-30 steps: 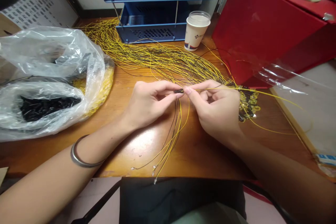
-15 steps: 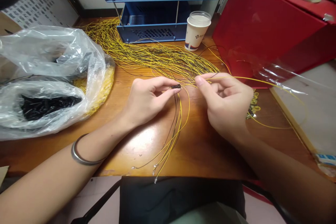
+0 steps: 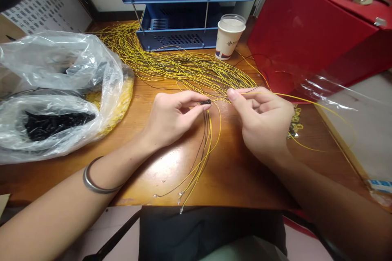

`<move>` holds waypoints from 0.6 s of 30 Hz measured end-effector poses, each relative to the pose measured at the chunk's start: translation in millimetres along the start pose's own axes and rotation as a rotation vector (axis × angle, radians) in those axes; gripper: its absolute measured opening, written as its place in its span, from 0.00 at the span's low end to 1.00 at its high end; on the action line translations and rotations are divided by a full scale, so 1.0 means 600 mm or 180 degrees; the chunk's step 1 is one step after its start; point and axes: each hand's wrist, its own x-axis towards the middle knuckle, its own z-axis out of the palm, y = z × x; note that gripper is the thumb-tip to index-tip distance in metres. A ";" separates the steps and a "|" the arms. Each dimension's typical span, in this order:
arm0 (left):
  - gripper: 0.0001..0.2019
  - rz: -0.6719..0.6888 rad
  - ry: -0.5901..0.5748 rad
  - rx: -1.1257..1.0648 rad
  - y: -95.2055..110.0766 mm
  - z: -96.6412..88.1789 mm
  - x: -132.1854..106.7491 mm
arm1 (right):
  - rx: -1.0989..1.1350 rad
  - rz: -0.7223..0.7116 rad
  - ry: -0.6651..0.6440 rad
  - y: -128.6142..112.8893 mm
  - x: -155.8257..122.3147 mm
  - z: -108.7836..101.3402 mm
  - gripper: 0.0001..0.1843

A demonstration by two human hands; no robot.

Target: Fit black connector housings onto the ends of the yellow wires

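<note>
Wooden table (image 3: 245,179). Left hand (image 3: 171,117) pinching black connector (image 3: 206,102), as before; right hand (image 3: 266,120), yellow wire (image 3: 288,95) gripped, now farther right than a second ago.

I see two bare arms on my screen. The left arm (image 3: 61,208) fills the lower left of the frame, and the right arm (image 3: 330,200) fills the lower right. The left hand (image 3: 170,122) and the right hand (image 3: 266,122), near the middle, are bare too. On the left arm I see a bracelet (image 3: 86,177). It is thin, round and silver grey, with a smooth shine. At the bottom middle I see dark cloth (image 3: 171,232), almost black, with soft folds. I can't tell what kind of clothes it is. Over it, at the bottom edge, is a paler grey-green cloth (image 3: 251,251), a bit blurry.
</note>
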 end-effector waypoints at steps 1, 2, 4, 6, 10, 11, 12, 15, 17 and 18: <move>0.06 0.0015 0.0005 0.0004 0.000 0.000 0.000 | 0.0067 0.0035 -0.0027 0.000 0.000 0.000 0.05; 0.06 0.0031 0.0011 0.0008 0.000 0.000 0.000 | 0.0151 0.0081 -0.0058 0.001 -0.001 -0.001 0.05; 0.05 0.0056 0.0017 0.0008 0.001 0.000 0.000 | 0.0337 0.0203 -0.0124 0.003 -0.001 -0.001 0.04; 0.05 0.0055 0.0019 -0.0007 0.000 0.001 0.001 | 0.0510 0.0359 -0.0193 0.005 -0.001 -0.001 0.04; 0.06 -0.0005 0.0029 -0.0061 -0.001 0.001 0.000 | 0.0721 0.0551 -0.0254 0.008 0.000 0.000 0.05; 0.06 -0.0018 0.0036 -0.0078 -0.001 0.001 0.000 | 0.0756 0.0581 -0.0263 0.008 -0.001 0.000 0.05; 0.06 -0.0026 0.0043 -0.0096 -0.001 0.001 0.000 | 0.0798 0.0606 -0.0284 0.008 -0.001 0.000 0.05; 0.06 -0.0057 0.0042 -0.0164 0.001 0.002 0.000 | 0.1012 0.0649 -0.0397 0.006 -0.003 0.001 0.05; 0.06 -0.0118 0.0025 -0.0261 0.003 0.002 0.000 | 0.1134 0.0636 -0.0475 0.006 -0.005 0.000 0.06; 0.06 -0.0164 0.0019 -0.0325 0.004 0.002 0.000 | 0.1167 0.0630 -0.0499 0.006 -0.005 0.000 0.06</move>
